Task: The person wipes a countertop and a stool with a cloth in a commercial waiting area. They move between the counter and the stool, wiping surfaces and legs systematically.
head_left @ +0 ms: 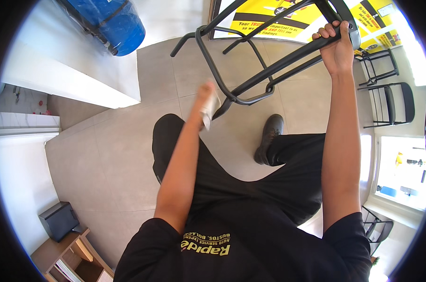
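Observation:
A black metal stool (288, 61) is tipped over in front of me. Its tubular legs and looped footrest bar point toward the left, and its seat end is at the upper right. My right hand (337, 49) is closed around a leg close to the seat. Near the lower ends of the legs, my left hand (204, 96) is closed on a white cloth (208, 114) and smeared by motion. Whether the cloth touches the stool leg behind it I cannot tell.
Grey tiles (105, 155) cover the floor, where my black boot (271, 136) is planted. A plastic-wrapped blue container (126, 30) sits upper left by a white wall. Black folding chairs (402, 103) line the right side. A wooden shelf (65, 249) with a black box (59, 220) stands lower left.

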`<control>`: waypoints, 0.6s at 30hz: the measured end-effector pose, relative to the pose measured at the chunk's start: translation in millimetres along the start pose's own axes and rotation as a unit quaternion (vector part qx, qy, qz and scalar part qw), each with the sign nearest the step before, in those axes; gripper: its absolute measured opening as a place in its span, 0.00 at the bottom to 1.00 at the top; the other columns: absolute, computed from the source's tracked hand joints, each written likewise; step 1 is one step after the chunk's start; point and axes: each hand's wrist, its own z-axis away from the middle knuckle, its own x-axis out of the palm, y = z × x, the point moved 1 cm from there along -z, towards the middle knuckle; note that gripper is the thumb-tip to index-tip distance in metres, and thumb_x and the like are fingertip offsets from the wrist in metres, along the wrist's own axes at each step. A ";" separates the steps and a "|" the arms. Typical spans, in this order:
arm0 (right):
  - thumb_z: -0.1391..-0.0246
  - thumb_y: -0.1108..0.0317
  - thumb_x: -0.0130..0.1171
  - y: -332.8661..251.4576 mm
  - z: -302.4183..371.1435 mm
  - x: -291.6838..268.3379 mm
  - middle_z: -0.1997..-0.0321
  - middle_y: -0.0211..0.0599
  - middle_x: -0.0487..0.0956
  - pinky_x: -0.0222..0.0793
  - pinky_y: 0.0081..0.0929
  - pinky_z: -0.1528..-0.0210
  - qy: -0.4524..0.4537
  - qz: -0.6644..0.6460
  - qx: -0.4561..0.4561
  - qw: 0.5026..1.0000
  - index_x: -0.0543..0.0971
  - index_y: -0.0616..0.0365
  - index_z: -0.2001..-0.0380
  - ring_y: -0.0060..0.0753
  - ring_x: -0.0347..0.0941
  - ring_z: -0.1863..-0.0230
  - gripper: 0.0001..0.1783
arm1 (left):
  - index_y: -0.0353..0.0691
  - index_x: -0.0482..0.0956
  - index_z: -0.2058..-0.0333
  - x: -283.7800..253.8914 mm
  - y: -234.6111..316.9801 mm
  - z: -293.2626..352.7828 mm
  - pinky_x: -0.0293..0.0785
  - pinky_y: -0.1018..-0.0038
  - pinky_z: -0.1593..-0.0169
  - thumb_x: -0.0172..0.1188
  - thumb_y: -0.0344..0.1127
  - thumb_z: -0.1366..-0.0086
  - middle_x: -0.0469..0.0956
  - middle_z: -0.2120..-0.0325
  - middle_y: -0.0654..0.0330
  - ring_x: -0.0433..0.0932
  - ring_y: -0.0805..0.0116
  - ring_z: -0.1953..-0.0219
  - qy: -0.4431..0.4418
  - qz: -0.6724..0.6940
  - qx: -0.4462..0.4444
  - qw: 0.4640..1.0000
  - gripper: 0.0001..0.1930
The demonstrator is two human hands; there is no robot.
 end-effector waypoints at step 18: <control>0.28 0.55 0.54 11.4 -14.6 5.6 0.78 0.31 0.63 0.62 0.35 0.72 0.166 0.040 -0.119 0.978 0.63 0.57 0.63 0.27 0.57 0.78 0.18 | 0.36 0.78 0.51 19.6 -26.8 6.8 0.77 0.58 0.55 0.69 0.47 0.38 0.85 0.64 0.45 0.84 0.47 0.61 -0.116 -0.406 0.125 0.898 0.23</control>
